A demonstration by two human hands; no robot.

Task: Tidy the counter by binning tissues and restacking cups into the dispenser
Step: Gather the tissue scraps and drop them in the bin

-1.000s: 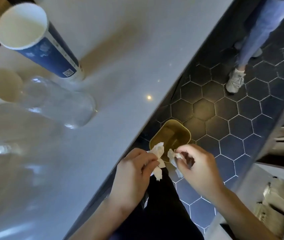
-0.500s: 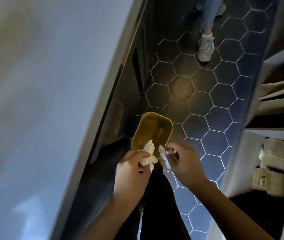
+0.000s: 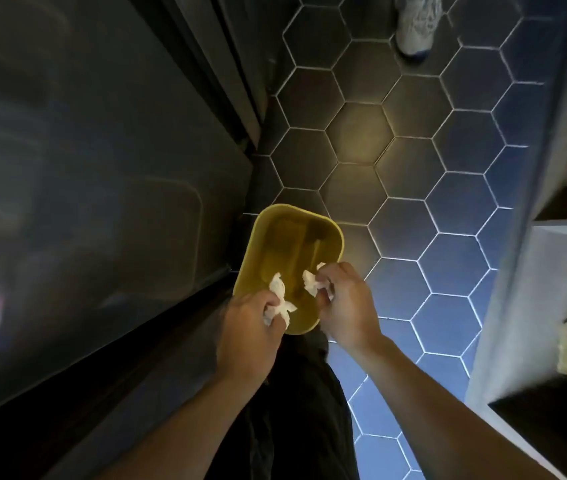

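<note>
A yellow bin (image 3: 268, 220) stands on the dark hexagon-tiled floor, seen from above, and its inside looks bare. My left hand (image 3: 249, 327) is closed on a crumpled white tissue (image 3: 279, 299) over the bin's near rim. My right hand (image 3: 347, 303) pinches a second crumpled tissue (image 3: 311, 284), also above the bin's near edge. Both tissues hang over the opening. The counter top, the cups and the dispenser are out of view.
The dark front of the counter (image 3: 102, 202) fills the left side. Another person's white shoe (image 3: 415, 22) is at the top. Shelving (image 3: 552, 237) with paper goods runs down the right. My dark trousers (image 3: 295, 410) are between my arms.
The view has swung down from the counter top to the floor, so the cups have left the frame. Both hands have carried their tissues lower, over the bin's opening.
</note>
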